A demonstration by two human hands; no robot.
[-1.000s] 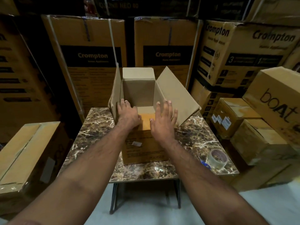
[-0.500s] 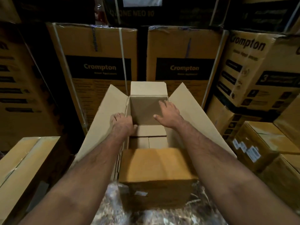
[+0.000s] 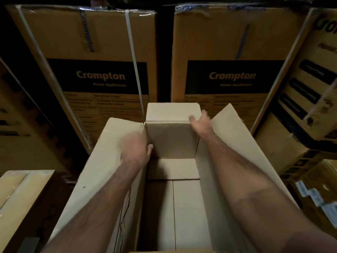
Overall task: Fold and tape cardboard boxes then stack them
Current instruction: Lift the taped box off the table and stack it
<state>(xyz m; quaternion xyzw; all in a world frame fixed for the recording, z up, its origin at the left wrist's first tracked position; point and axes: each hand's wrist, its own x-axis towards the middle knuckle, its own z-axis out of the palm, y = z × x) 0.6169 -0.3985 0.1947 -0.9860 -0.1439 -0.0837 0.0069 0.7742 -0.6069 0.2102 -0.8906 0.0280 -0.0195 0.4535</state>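
**A:** Where is the box, and what are the hands doing?

**B:** An open cardboard box (image 3: 175, 207) sits directly below the camera, its flaps standing up. The right hand (image 3: 200, 123) reaches to the far flap (image 3: 171, 112), fingers at its fold line; whether they pinch it is too blurred to tell. The left hand (image 3: 135, 148) is blurred beside the left flap (image 3: 102, 161), and I cannot tell its grip either.

**A:** How will it handle?

**B:** Probably light and empty, stiff across panels, bending easily at creases. Best held at flap edges.

**A:** And the surroundings?

**B:** The worktop is hidden under the box. It's a dim storeroom with tall printed cartons (image 3: 102, 57) stacked behind, and a taped carton (image 3: 20, 194) at lower left.
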